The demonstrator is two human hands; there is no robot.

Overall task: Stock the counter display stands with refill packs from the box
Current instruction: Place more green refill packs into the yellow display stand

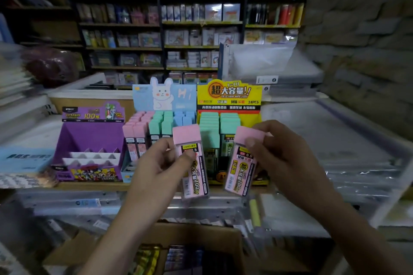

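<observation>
Two pink refill packs pinched, left grip (161,163) on one (193,163), right grip (281,154) on other (242,163), mid-transfer; next, seating into yellow stand (230,96) at frame centre.

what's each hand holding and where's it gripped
Left hand holds a pink refill pack at its upper middle; right hand pinches another pink pack by its cap.

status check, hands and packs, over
Left hand holds a pink pack; right hand holds another pink pack. Both in front of yellow stand. Nothing blocking.
</observation>
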